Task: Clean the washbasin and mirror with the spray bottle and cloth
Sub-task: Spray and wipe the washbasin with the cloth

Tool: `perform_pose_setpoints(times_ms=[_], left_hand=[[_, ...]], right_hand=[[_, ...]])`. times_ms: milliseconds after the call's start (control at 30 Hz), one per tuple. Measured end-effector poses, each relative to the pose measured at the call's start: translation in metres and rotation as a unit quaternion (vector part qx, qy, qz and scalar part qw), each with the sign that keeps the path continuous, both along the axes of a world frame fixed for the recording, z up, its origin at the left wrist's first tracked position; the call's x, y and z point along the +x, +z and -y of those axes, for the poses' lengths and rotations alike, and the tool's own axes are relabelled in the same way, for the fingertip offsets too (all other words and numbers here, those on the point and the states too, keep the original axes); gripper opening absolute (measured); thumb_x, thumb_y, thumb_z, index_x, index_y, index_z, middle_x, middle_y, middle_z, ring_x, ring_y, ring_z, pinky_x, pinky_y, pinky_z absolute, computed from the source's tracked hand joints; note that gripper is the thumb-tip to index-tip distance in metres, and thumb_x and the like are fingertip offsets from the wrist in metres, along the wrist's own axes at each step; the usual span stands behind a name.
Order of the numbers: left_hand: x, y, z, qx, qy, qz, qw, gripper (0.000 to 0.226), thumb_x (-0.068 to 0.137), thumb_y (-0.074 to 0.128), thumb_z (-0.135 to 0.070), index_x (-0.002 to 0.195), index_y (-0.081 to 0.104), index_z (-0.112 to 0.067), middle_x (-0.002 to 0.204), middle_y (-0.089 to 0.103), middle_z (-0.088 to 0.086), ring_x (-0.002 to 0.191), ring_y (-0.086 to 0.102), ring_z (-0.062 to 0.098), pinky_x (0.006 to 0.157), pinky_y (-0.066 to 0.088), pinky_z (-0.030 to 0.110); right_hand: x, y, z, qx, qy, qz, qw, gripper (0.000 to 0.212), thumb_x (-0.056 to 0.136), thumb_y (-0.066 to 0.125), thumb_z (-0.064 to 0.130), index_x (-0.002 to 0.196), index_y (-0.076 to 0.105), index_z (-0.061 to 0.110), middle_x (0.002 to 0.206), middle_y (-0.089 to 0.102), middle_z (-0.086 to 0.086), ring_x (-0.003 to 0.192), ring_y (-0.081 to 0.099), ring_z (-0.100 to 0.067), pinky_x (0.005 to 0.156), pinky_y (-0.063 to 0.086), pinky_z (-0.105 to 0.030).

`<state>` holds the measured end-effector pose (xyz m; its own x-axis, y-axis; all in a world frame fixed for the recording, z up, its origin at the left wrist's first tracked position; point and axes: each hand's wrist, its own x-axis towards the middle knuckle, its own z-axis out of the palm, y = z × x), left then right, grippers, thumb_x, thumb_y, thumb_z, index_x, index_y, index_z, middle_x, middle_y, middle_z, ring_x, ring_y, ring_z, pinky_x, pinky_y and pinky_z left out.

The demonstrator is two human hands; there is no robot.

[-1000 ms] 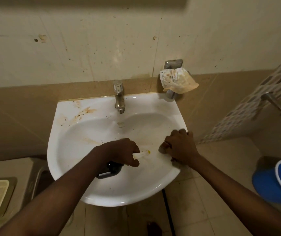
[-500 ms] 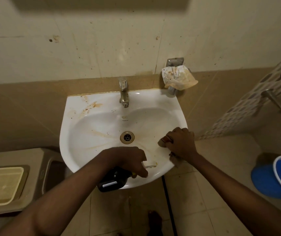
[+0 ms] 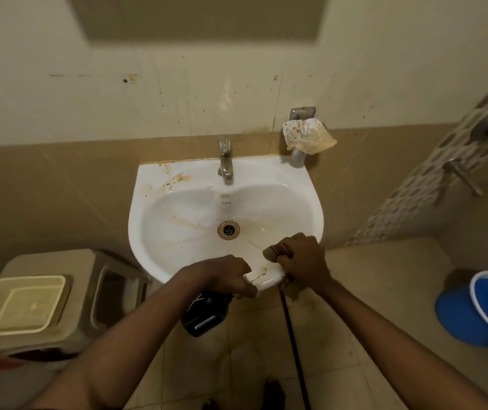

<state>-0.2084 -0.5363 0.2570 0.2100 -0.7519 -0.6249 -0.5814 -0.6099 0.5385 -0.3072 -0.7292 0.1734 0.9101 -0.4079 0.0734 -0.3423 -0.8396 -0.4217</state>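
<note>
The white washbasin (image 3: pixel 177 202) hangs on the wall, with brown stains on its back left ledge and streaks in the bowl around the drain (image 3: pixel 228 230). My left hand (image 3: pixel 225 275) grips a dark spray bottle (image 3: pixel 205 316) by its white nozzle, just over the basin's front rim. My right hand (image 3: pixel 300 260) is closed on a bunched brownish cloth (image 3: pixel 275 250), pressed on the front right rim. The mirror's lower part (image 3: pixel 201 19) shows at the top of the wall.
A metal tap (image 3: pixel 225 161) stands at the basin's back. A stained rag (image 3: pixel 308 136) hangs on a wall holder at the right. A beige stool (image 3: pixel 89 279) carrying a cream tray (image 3: pixel 18 303) stands left. A blue bucket (image 3: pixel 485 309) sits on the floor at the right; a black hose (image 3: pixel 293 350) runs below the basin.
My left hand with the spray bottle has pulled back from over the bowl to the front rim, uncovering the drain. My right hand stays on the rim with the cloth. The view has moved back.
</note>
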Motion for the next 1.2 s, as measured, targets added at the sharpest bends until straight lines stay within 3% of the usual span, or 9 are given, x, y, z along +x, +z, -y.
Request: perform_pose_setpoints(times_ms=[100, 200, 333, 467, 667, 833, 967, 1133, 1200], left_hand=[[-0.009, 0.005, -0.006, -0.045, 0.046, 0.015, 0.998, 0.026, 0.085, 0.064, -0.034, 0.085, 0.064, -0.008, 0.075, 0.063, 0.002, 0.079, 0.064, 0.024, 0.080, 0.052, 0.041], [-0.012, 0.004, -0.023, -0.052, 0.124, -0.009, 0.991, 0.020, 0.084, 0.066, -0.034, 0.082, 0.061, -0.015, 0.080, 0.065, 0.002, 0.078, 0.061, 0.019, 0.078, 0.051, 0.037], [-0.021, -0.004, -0.042, -0.043, 0.181, -0.026, 0.982, 0.021, 0.079, 0.065, -0.040, 0.081, 0.061, -0.019, 0.093, 0.070, 0.009, 0.089, 0.065, 0.028, 0.080, 0.049, 0.039], [-0.040, -0.005, -0.054, -0.045, 0.193, -0.005, 0.980, 0.025, 0.081, 0.066, -0.039, 0.083, 0.059, -0.015, 0.086, 0.065, 0.005, 0.080, 0.061, 0.023, 0.082, 0.050, 0.042], [-0.051, -0.010, -0.080, -0.030, 0.207, 0.010, 0.978, 0.026, 0.080, 0.067, -0.037, 0.084, 0.065, -0.011, 0.088, 0.073, 0.010, 0.082, 0.069, 0.027, 0.081, 0.055, 0.043], [-0.037, -0.006, -0.101, -0.009, 0.207, 0.039, 0.977, 0.012, 0.080, 0.066, -0.030, 0.083, 0.063, -0.019, 0.088, 0.072, 0.009, 0.079, 0.069, 0.021, 0.079, 0.057, 0.038], [-0.021, -0.005, -0.119, 0.027, 0.192, 0.031, 0.981, 0.018, 0.078, 0.069, -0.039, 0.069, 0.056, -0.029, 0.076, 0.065, -0.004, 0.071, 0.060, 0.014, 0.071, 0.048, 0.032], [0.001, -0.003, -0.142, -0.005, 0.240, 0.051, 0.969, 0.020, 0.078, 0.066, -0.029, 0.062, 0.054, -0.027, 0.067, 0.062, -0.002, 0.065, 0.061, 0.017, 0.071, 0.053, 0.039], [0.012, -0.002, -0.150, -0.001, 0.247, 0.042, 0.968, 0.021, 0.080, 0.067, -0.029, 0.062, 0.055, -0.028, 0.067, 0.062, -0.006, 0.062, 0.058, 0.011, 0.066, 0.048, 0.031]], right_hand=[[0.012, 0.005, 0.011, -0.061, -0.076, -0.074, 0.992, 0.027, 0.071, 0.056, 0.040, 0.083, 0.069, 0.020, 0.084, 0.061, -0.005, 0.082, 0.056, -0.029, 0.072, 0.041, -0.035], [0.015, 0.004, -0.019, -0.104, -0.112, -0.088, 0.984, 0.024, 0.079, 0.059, 0.037, 0.090, 0.068, 0.017, 0.089, 0.060, -0.009, 0.087, 0.055, -0.033, 0.073, 0.037, -0.038], [0.009, 0.004, -0.076, -0.042, -0.020, -0.042, 0.998, 0.023, 0.076, 0.054, 0.039, 0.082, 0.068, 0.021, 0.081, 0.060, -0.006, 0.076, 0.054, -0.028, 0.064, 0.030, -0.031], [0.000, 0.010, -0.047, 0.012, 0.089, -0.054, 0.994, 0.031, 0.068, 0.047, 0.043, 0.088, 0.066, 0.028, 0.085, 0.061, -0.001, 0.079, 0.055, -0.023, 0.063, 0.032, -0.029], [-0.011, -0.001, 0.013, 0.040, 0.073, -0.026, 0.996, 0.020, 0.068, 0.046, 0.041, 0.082, 0.060, 0.037, 0.081, 0.060, -0.001, 0.076, 0.057, -0.023, 0.068, 0.046, -0.034], [0.017, -0.001, -0.038, 0.031, 0.229, -0.117, 0.966, 0.015, 0.067, 0.039, 0.048, 0.078, 0.046, 0.054, 0.079, 0.052, 0.007, 0.075, 0.055, -0.021, 0.065, 0.040, -0.031], [0.019, 0.008, -0.034, 0.085, 0.303, -0.158, 0.936, 0.046, 0.072, 0.044, 0.040, 0.117, 0.057, 0.044, 0.109, 0.061, 0.005, 0.103, 0.050, -0.013, 0.081, 0.042, -0.037], [0.023, 0.011, -0.057, 0.096, 0.326, -0.162, 0.927, 0.049, 0.081, 0.043, 0.035, 0.129, 0.055, 0.035, 0.116, 0.056, -0.004, 0.109, 0.047, -0.019, 0.085, 0.043, -0.041], [0.048, 0.004, -0.098, 0.138, 0.368, -0.148, 0.908, 0.051, 0.083, 0.046, 0.039, 0.132, 0.053, 0.030, 0.114, 0.057, -0.006, 0.110, 0.046, -0.020, 0.089, 0.041, -0.040]])
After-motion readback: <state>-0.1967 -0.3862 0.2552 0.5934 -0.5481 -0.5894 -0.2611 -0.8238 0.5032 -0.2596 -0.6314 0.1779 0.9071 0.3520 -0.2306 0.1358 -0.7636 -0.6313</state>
